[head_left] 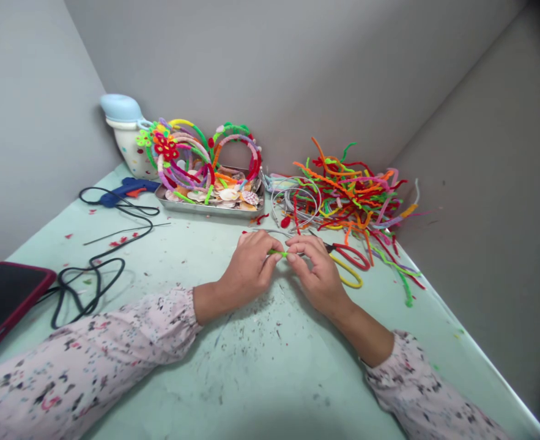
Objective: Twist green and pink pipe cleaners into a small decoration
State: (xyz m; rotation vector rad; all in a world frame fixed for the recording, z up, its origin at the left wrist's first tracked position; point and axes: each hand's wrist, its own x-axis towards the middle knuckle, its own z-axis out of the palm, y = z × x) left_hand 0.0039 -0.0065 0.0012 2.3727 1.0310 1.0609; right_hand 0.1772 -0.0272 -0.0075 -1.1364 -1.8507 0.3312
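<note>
With closed fingertip grips, your left hand (246, 266) and right hand (319, 272) pinch a green pipe cleaner (277, 252) near the scissors (358, 258).

Looks like a small craft corner here: beyond the left hand (254, 260) sit a blue glue gun (127, 190) and a metal tray of shells (228, 198), while past the right hand (316, 269) we get scissors (350, 263) and heaped fuzzy craft stems (356, 189), plain walls closing in.
</note>
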